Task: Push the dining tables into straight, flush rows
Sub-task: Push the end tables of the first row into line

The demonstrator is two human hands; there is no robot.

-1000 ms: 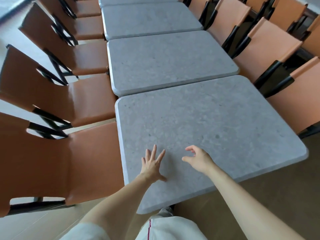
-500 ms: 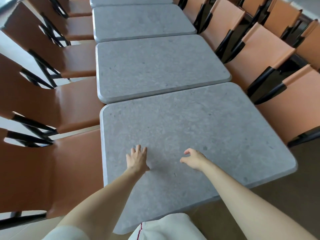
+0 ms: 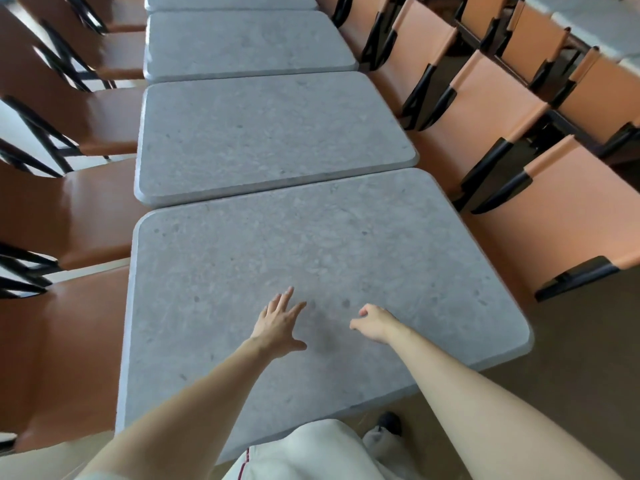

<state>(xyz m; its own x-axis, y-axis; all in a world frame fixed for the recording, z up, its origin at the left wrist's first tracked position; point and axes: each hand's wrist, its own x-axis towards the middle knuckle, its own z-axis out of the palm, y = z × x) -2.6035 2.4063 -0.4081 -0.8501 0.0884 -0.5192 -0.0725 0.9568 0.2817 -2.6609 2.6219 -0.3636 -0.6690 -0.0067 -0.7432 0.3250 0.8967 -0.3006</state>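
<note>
Soft, even daylight is cast from the left, where the floor (image 3: 20, 123) is washed out to white. Faint shadows are thrown beneath the hands on the grey surface (image 3: 311, 237). Straight lines are bowed by wide-angle distortion, and the far chairs (image 3: 86, 15) are smeared by blur.

No readable text, label, brand, number or sign shows anywhere: none on the grey speckled stone-look tabletops (image 3: 311, 265), none on the brown leather-look chairs (image 3: 568, 216).
</note>
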